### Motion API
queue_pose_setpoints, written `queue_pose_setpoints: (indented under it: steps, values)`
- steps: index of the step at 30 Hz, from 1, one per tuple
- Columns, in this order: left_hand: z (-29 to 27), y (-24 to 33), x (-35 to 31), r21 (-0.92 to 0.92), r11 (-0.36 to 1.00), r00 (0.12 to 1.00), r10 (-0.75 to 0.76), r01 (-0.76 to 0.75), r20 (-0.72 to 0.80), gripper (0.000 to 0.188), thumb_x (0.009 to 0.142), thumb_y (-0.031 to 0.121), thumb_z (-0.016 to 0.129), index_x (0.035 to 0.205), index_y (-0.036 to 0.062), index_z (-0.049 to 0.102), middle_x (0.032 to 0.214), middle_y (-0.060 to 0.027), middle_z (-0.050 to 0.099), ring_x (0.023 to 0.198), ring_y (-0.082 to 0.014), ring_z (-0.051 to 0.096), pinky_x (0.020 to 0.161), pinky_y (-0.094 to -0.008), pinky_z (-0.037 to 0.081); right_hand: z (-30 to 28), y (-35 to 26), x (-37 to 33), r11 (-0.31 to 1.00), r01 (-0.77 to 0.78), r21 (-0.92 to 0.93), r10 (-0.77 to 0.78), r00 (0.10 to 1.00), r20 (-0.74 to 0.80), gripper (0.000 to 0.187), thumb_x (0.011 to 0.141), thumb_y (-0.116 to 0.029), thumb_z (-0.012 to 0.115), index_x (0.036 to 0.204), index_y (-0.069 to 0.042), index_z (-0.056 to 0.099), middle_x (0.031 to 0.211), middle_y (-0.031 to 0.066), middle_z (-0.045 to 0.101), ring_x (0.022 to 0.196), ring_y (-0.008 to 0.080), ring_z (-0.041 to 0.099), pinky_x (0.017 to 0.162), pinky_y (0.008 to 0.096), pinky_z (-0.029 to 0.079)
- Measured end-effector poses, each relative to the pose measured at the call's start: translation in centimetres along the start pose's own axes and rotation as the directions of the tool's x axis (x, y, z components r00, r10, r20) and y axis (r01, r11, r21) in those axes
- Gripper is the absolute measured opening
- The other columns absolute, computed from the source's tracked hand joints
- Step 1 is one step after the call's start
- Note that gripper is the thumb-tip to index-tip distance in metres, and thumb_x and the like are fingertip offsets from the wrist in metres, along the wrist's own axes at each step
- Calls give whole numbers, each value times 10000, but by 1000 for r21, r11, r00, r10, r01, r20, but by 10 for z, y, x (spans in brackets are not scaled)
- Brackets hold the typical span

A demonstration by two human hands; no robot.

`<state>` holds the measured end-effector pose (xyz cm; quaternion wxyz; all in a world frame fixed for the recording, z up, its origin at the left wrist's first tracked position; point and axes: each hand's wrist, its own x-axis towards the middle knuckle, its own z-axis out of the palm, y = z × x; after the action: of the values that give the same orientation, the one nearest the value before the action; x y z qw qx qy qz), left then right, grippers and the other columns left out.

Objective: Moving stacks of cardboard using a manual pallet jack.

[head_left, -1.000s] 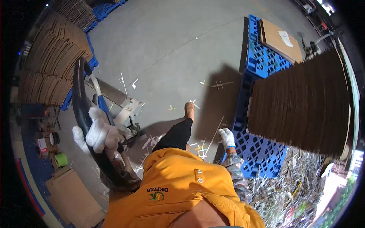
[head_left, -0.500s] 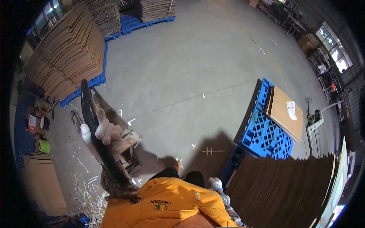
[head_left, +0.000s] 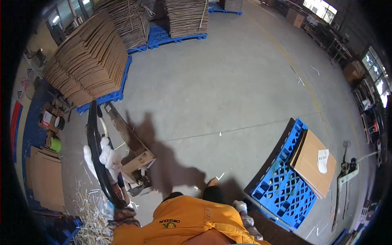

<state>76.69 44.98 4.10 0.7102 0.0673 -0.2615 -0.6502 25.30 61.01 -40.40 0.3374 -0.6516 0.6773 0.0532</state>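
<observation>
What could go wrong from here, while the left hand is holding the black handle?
Only the left hand holds the black handle, with the right hand away from it, so control might be weak if the handle swings.
A white strip lies on the floor right by one foot; stepping on it could perhaps cause a slip.
The blue pallet stands close to the right hand, so a knock seems possible.

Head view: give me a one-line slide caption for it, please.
Gloved left hand wraps a black handle; gloved right hand hangs low; at right, a blue pallet bears cardboard sheets.
</observation>
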Motion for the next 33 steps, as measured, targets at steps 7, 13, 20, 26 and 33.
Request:
queue_pose_setpoints:
  steps: [7,13,20,26,33]
  values:
    - [0,-45,10,178,983,995,50,-35,-83,803,939,573,363,1248,-167,412,579,-61,481,459,-194,399,527,-342,367,-147,69,70,648,-91,756,287,949,-132,133,749,-186,614,685,-69,618,642,101,636,462,217,593,454,319,500]
    - [24,-88,37,156,984,989,106,-89,-104,786,936,560,389,1240,-165,412,583,-64,475,464,-187,391,530,-344,355,-248,10,136,264,-84,961,422,906,-37,202,816,-216,581,768,-19,586,634,87,573,499,190,572,466,336,518]
    - [42,-134,70,100,984,984,158,-150,-80,697,940,502,444,1234,-129,411,604,-52,434,507,-177,398,549,-326,373,-250,7,203,404,-153,902,199,977,76,205,795,-219,603,769,-16,593,643,94,572,513,208,571,486,344,518]
    - [44,-169,107,103,980,977,183,-172,-109,614,956,464,447,1223,-89,426,642,-64,488,552,-198,461,662,-368,428,-247,32,179,507,-440,742,283,897,339,181,753,-185,587,702,-11,601,654,120,607,568,253,613,546,380,531]
    - [55,-198,134,99,957,929,287,-271,-231,643,959,484,415,1266,-81,412,635,-51,475,566,-193,458,715,-389,432,-264,123,171,766,-205,609,130,978,166,281,821,-270,559,751,2,552,640,105,581,505,225,578,465,370,509]
